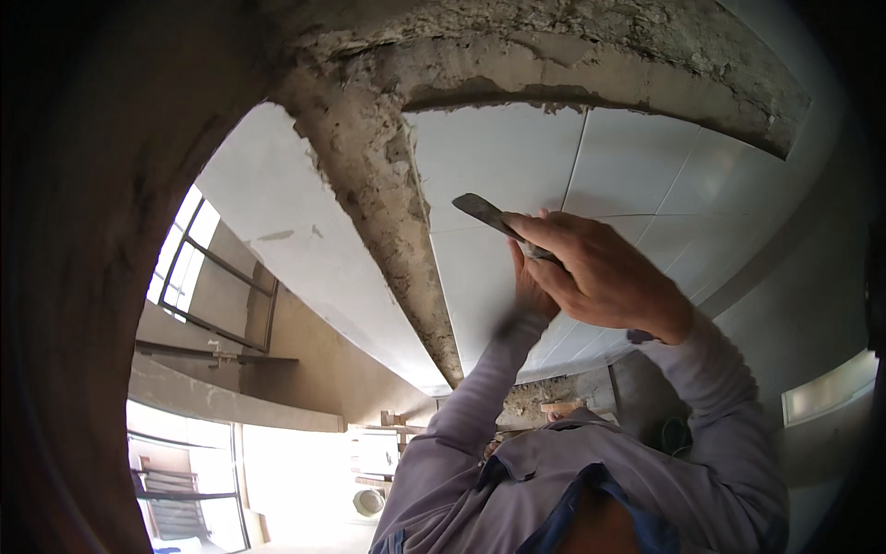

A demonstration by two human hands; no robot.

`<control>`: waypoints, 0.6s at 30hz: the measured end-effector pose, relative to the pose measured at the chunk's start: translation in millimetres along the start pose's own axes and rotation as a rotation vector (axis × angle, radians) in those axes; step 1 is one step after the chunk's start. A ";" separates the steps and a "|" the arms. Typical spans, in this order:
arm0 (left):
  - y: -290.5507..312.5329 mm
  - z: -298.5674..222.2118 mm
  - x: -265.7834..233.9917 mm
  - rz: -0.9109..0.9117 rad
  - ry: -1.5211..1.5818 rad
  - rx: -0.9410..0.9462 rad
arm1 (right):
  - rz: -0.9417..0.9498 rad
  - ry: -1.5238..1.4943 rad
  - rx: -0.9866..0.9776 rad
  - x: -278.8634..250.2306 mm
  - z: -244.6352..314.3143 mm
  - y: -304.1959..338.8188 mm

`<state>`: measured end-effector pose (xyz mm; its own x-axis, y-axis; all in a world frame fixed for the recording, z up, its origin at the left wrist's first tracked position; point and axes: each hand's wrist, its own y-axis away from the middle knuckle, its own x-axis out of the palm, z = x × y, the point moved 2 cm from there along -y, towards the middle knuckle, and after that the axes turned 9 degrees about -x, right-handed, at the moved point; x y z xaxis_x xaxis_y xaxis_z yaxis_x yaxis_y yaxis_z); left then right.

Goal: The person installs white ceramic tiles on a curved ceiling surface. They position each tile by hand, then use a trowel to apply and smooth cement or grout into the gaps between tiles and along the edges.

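Note:
My right hand is closed around a putty knife, a narrow flat dark blade with a rounded end that points up and to the left. My left hand is just behind and below it, close to the handle. The right hand covers most of the left hand's fingers, so their grip cannot be made out. Beyond both hands are glossy white wall tiles with thin dark joints. The blade is in front of them; whether it touches them is unclear.
A rough strip of bare mortar runs down between the tiles and a white panel on the left. More crumbly mortar edges the tiles' top. Barred windows are at left; a white bucket-like round object is lower down.

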<state>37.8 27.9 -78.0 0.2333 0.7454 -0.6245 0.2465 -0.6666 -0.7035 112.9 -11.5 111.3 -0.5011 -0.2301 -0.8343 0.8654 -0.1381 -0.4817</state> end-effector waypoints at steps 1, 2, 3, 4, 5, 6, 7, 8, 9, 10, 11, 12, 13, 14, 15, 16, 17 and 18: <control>17.7 2.5 -12.2 0.134 0.334 -0.176 | -0.044 -0.043 -0.023 11.4 -5.3 0.8; 37.2 6.3 -18.0 0.202 0.774 -0.389 | -0.046 -0.063 0.002 17.2 -6.2 0.8; 58.1 10.0 -27.6 0.187 1.110 -0.613 | -0.047 -0.092 0.021 21.8 -4.8 0.4; 64.5 9.3 -48.8 0.139 1.342 -0.797 | -0.044 -0.125 0.043 27.3 -2.4 1.6; 70.9 8.1 -68.6 0.039 1.577 -0.978 | -0.049 -0.093 0.031 40.7 -7.2 5.8; 70.2 3.5 -85.4 0.006 1.701 -0.919 | -0.028 -0.090 0.020 54.3 -9.9 9.8; 72.7 3.4 -96.7 -0.040 1.818 -0.854 | -0.004 -0.093 0.000 67.4 -9.3 11.3; 74.4 6.6 -102.2 -0.035 1.797 -0.841 | 0.059 -0.061 0.044 78.1 -5.6 10.5; 73.1 10.3 -106.3 -0.028 1.777 -0.827 | 0.064 -0.084 0.031 84.6 -5.9 9.8; 71.9 14.0 -111.0 -0.016 1.757 -0.808 | 0.066 -0.103 0.019 90.7 -6.6 8.2; 71.8 14.7 -118.0 -0.018 1.738 -0.869 | 0.066 -0.121 0.008 95.9 -7.4 7.3; 70.2 12.2 -127.7 -0.017 1.719 -0.929 | 0.050 -0.176 0.010 99.8 -7.6 7.5; 69.1 10.8 -137.6 -0.010 1.695 -0.989 | -0.006 -0.213 -0.017 103.6 -6.3 5.7; 66.2 11.3 -146.3 -0.036 1.524 -0.970 | -0.063 -0.249 -0.041 106.9 -5.4 2.8; 63.1 19.6 -150.0 -0.043 1.346 -0.886 | -0.121 -0.283 -0.064 110.9 -5.1 0.2; 58.9 30.0 -152.9 -0.049 1.173 -0.800 | -0.193 -0.289 -0.108 117.3 -4.7 -1.0; 49.4 36.3 -159.1 -0.059 1.003 -0.708 | -0.265 -0.290 -0.158 124.6 -5.5 -4.1; 38.6 33.4 -171.3 -0.121 0.842 -0.593 | -0.338 -0.290 -0.207 126.8 -5.5 -5.8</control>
<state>-24.0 -125.2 -9.6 0.7021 0.7110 0.0389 0.6820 -0.6558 -0.3236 44.3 -34.6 6.8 -0.7094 -0.4679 -0.5271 0.6219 -0.0635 -0.7805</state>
